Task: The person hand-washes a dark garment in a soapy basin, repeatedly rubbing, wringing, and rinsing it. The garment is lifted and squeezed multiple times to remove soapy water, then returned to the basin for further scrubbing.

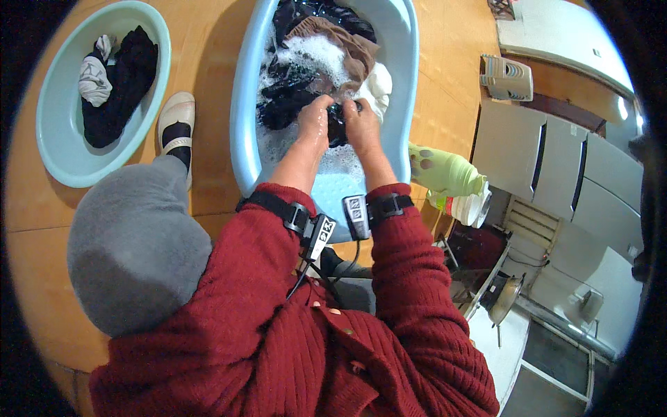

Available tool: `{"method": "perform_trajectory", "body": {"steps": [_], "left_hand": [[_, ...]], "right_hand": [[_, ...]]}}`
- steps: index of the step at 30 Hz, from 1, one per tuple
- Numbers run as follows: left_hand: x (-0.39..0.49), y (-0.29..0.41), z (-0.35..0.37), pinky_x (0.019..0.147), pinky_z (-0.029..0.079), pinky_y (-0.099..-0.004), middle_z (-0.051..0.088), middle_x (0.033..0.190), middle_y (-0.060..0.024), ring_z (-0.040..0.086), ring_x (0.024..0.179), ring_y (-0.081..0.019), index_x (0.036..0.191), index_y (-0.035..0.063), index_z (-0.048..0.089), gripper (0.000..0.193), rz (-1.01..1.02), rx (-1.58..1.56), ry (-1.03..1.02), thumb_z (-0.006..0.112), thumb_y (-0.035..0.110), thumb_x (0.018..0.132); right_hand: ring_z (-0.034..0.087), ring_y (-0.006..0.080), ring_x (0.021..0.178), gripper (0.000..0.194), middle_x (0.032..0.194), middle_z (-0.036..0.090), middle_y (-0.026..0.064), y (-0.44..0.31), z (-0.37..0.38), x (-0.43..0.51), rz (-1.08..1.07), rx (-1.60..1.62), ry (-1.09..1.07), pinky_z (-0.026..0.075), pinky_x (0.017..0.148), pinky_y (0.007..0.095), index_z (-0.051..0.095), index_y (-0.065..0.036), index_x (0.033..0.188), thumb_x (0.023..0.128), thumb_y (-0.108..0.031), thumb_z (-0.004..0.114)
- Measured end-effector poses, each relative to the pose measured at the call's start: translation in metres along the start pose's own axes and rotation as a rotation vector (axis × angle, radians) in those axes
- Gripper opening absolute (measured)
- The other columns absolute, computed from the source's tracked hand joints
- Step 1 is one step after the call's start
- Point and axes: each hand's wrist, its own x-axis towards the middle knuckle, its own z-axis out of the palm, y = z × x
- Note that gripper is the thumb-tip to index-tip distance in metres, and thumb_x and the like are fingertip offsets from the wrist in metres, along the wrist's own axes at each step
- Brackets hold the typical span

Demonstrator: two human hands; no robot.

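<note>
Both wet hands are over a light-blue plastic tub (245, 104) with soapy water and clothes in it. My left hand (314, 124) and my right hand (362, 124) are close together, gripping a dark wet garment (337, 125) between them. Beyond the fingers, a brown garment (333, 32) lies across black clothing (292, 15), with white suds (315, 54) over part of it. A white cloth (379, 88) rests against the tub's right side. Foam floats around the held garment, whose lower part hangs below my fingers; how far it extends is hidden.
On the tiled floor at left stands a pale-green basin (60, 140) holding a black garment (125, 78) and a grey-white cloth (95, 81). Right of the tub are a light-green container (443, 168) and a white bucket (469, 208). A plastic stool (508, 78) stands near pale cabinets (508, 140).
</note>
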Motion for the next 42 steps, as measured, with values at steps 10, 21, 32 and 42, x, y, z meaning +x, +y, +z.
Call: {"method": "perform_trajectory", "body": {"steps": [10, 21, 32, 42], "left_hand": [[-0.013, 0.0, 0.008, 0.074, 0.041, -0.0365, 0.057, 0.1, -0.0122, 0.054, 0.086, -0.0217, 0.102, 0.0045, 0.061, 0.05, -0.06, 0.719, -0.218, 0.058, 0.045, 0.073], [-0.036, 0.025, -0.029, 0.091, 0.041, -0.0413, 0.057, 0.107, -0.0244, 0.055, 0.103, -0.0361, 0.095, -0.0013, 0.063, 0.039, 0.133, 1.715, -0.069, 0.054, 0.027, 0.069], [0.004, 0.023, -0.051, 0.09, 0.041, -0.0403, 0.051, 0.114, -0.0202, 0.051, 0.106, -0.0355, 0.118, 0.0035, 0.045, 0.069, 0.822, 1.797, -0.53, 0.076, 0.027, 0.061], [-0.092, 0.073, 0.094, 0.081, 0.041, -0.0317, 0.061, 0.099, -0.0076, 0.054, 0.089, -0.0201, 0.104, 0.0059, 0.059, 0.032, 0.508, 0.675, -0.612, 0.054, 0.03, 0.083]], "right_hand": [[0.037, 0.0198, 0.118, 0.081, 0.129, 0.039, 0.0115, 0.031, -0.012, -0.024, 0.158, 0.451, -0.52, 0.033, 0.096, 0.0292, 0.026, -0.002, 0.135, 0.066, -0.012, 0.067], [0.053, 0.0152, 0.071, 0.039, 0.078, 0.058, 0.0047, 0.065, -0.009, -0.084, 0.378, 0.571, -0.194, 0.043, 0.066, 0.0251, 0.059, 0.0, 0.094, 0.058, -0.013, 0.059], [0.052, 0.0123, 0.077, 0.038, 0.083, 0.056, 0.0025, -0.009, -0.139, -0.109, -0.176, 0.781, 0.086, 0.043, 0.072, 0.0241, 0.057, -0.001, 0.096, 0.059, -0.01, 0.056], [0.054, 0.0131, 0.07, 0.038, 0.081, 0.057, 0.0028, -0.005, -0.192, -0.109, -0.398, 1.408, 0.214, 0.045, 0.065, 0.0239, 0.056, -0.002, 0.102, 0.065, -0.007, 0.055]]}}
